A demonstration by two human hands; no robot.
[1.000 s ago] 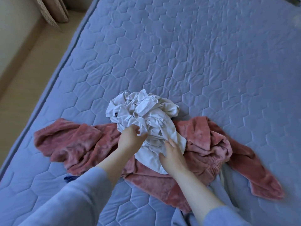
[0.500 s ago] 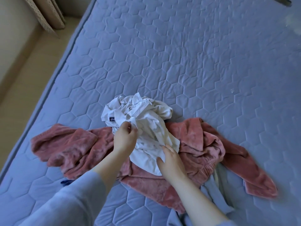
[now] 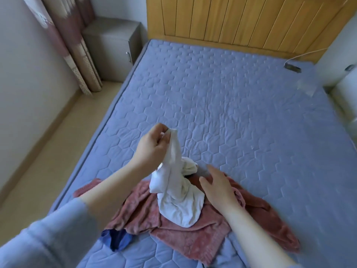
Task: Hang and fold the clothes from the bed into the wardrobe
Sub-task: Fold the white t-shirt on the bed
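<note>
A crumpled white garment [image 3: 178, 196] hangs from my left hand [image 3: 152, 147], which pinches its top edge and holds it up above the bed [image 3: 222, 105]. Its lower part still rests on a pink fleece garment [image 3: 193, 238] spread across the near part of the blue quilted mattress. My right hand [image 3: 218, 187] hovers open just right of the white garment, fingers spread, apart from it. A dark blue garment [image 3: 116, 240] pokes out from under the pink one at the lower left. No wardrobe is in view.
A wooden headboard [image 3: 241, 20] stands at the far end. A grey bedside cabinet [image 3: 114, 39] and a curtain [image 3: 73, 47] sit at the far left, with bare floor [image 3: 48, 161] along the bed's left side. A small dark object with a cable [image 3: 292, 67] lies at the far right.
My left hand has lifted the white garment up by one edge, stretching it out of its heap. My right hand has let go and opened. The view has tilted up to show the headboard.
</note>
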